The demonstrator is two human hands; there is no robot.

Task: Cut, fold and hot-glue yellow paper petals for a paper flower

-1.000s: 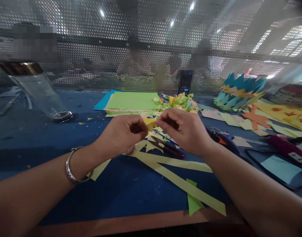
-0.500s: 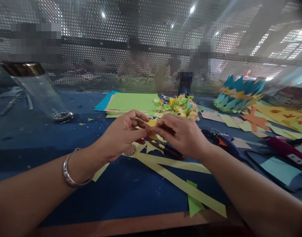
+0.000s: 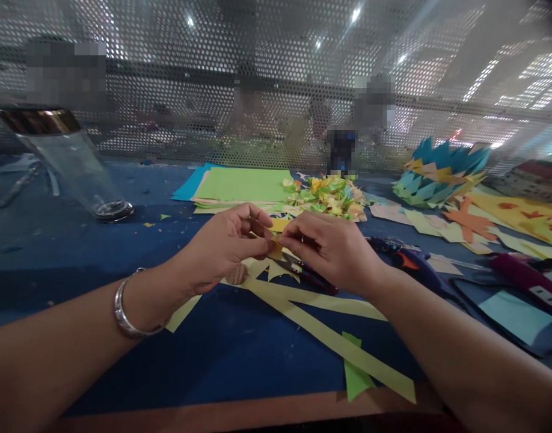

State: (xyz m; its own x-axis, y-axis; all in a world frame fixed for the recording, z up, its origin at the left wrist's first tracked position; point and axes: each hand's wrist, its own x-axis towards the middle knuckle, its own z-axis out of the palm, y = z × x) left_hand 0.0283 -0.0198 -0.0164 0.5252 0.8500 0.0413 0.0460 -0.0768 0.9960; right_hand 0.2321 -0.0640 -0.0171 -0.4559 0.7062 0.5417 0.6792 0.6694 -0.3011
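Between my two hands is a small piece of yellow paper [image 3: 277, 245], pinched at its edges. My left hand [image 3: 233, 245] is closed on its left side with thumb and fingertips, a silver bangle on the wrist. From the other side my right hand [image 3: 332, 248] pinches the same piece; its fingers hide part of it. Below them on the table lie scissors [image 3: 309, 278], partly covered by my right hand. Pale yellow paper strips [image 3: 334, 338] cross the table under my wrists, one over a green paper scrap [image 3: 356, 367].
Behind my hands are a stack of coloured paper [image 3: 244, 184] and a heap of folded paper pieces [image 3: 332, 197]. A glass bottle [image 3: 82, 168] stands at the left. Rightward are a glue gun [image 3: 423, 270], a blue and yellow paper crown [image 3: 441, 171] and a purple power strip [image 3: 519, 276].
Both hands stay close together on the yellow paper, with only slight finger movement. A little more of the yellow paper shows between them. The whole view has shifted slightly.
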